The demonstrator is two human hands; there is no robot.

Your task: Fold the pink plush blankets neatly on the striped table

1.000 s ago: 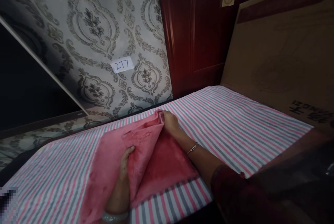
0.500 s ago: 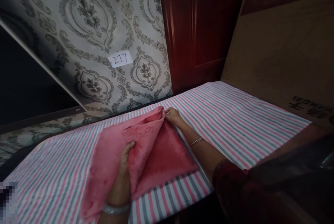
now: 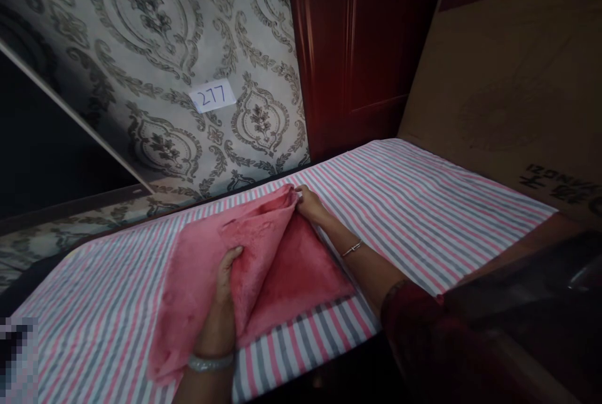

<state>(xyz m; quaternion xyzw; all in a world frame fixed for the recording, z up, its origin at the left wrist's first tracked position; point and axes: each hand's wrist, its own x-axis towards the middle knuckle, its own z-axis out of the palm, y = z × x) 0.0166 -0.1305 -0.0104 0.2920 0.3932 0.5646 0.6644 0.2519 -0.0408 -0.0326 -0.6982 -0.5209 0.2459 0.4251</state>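
A folded pink plush cloth (image 3: 188,278) lies on the striped sheet (image 3: 404,203), one layer drawn back diagonally so that a deeper red-pink layer shows below. My left hand (image 3: 226,285) is at the middle of the cloth, its thumb on top and its other fingers hidden under the lifted flap. At the far corner, my right hand (image 3: 308,203) pinches the gathered edge between thumb and fingers. A pale bangle is on my left wrist and a thin metal one on my right.
Behind the sheet stand a patterned wall with a paper label (image 3: 213,96) reading 277 and a dark red door (image 3: 348,46). A large cardboard box (image 3: 508,78) leans at the right. A dark panel (image 3: 51,134) is at the left.
The view has shifted slightly, so the wall and sheet sit a little higher in the picture. Both hands keep their hold, and the cloth's folds look nearly the same.
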